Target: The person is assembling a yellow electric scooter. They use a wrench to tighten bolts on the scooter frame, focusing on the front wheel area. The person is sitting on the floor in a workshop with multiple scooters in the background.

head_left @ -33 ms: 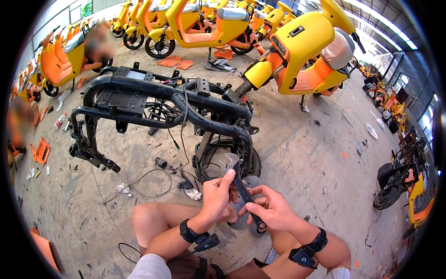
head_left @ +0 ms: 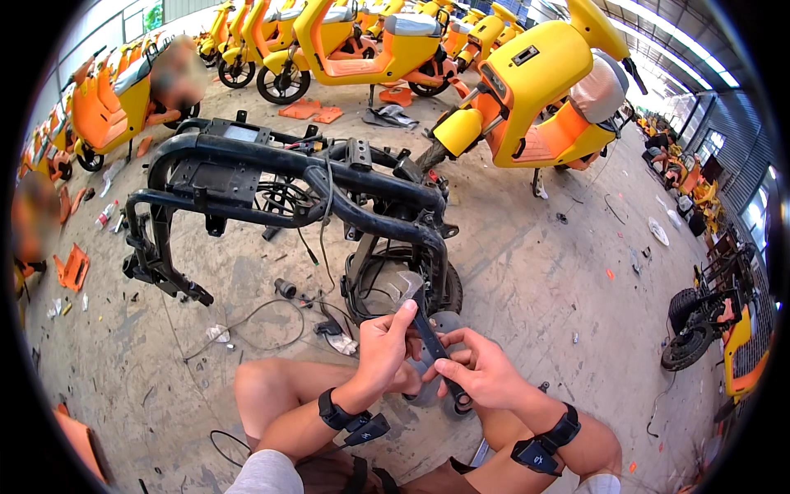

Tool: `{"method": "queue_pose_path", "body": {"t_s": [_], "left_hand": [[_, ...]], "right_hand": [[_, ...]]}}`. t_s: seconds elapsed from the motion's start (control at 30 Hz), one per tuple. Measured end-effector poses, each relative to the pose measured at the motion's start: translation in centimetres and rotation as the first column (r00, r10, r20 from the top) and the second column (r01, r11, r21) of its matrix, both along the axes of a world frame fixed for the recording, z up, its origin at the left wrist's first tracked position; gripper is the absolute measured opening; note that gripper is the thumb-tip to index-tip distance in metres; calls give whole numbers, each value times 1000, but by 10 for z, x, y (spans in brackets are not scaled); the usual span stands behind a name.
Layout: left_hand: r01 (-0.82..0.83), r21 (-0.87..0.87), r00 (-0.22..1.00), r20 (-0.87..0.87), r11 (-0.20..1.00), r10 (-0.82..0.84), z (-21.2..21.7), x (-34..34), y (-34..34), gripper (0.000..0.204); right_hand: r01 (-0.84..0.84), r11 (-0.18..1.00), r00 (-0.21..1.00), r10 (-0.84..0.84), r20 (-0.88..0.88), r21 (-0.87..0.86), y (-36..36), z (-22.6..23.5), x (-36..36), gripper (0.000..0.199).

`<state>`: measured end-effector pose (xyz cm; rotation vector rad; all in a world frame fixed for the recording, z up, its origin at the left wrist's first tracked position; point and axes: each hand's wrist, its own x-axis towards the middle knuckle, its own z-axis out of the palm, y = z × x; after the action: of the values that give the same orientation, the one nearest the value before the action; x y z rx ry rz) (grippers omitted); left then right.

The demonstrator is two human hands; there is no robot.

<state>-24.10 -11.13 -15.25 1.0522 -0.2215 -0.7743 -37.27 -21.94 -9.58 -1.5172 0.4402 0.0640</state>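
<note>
Black-handled wrench (head_left: 432, 337) in the closed grip of left hand (head_left: 383, 350) and right hand (head_left: 487, 372)

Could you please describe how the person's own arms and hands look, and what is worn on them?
The left hand and right hand wear no gloves. Each forearm carries a black band: left band, right band. Each has a black box with a small light marking: left box, right box. Light grey sleeve fabric shows at the lower edge.
</note>
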Motion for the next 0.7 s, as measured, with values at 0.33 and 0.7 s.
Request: {"method": "queue_pose_path", "body": {"t_s": [0.33, 0.7], "left_hand": [[9, 28, 1000, 28, 1000, -10, -6, 1, -1, 43], [53, 96, 994, 90, 994, -62, 5, 15, -23, 43]], "right_hand": [[-20, 999, 1000, 20, -10, -29, -2, -4, 0, 29], [123, 992, 991, -124, 54, 29, -4, -1, 6, 30]]}}
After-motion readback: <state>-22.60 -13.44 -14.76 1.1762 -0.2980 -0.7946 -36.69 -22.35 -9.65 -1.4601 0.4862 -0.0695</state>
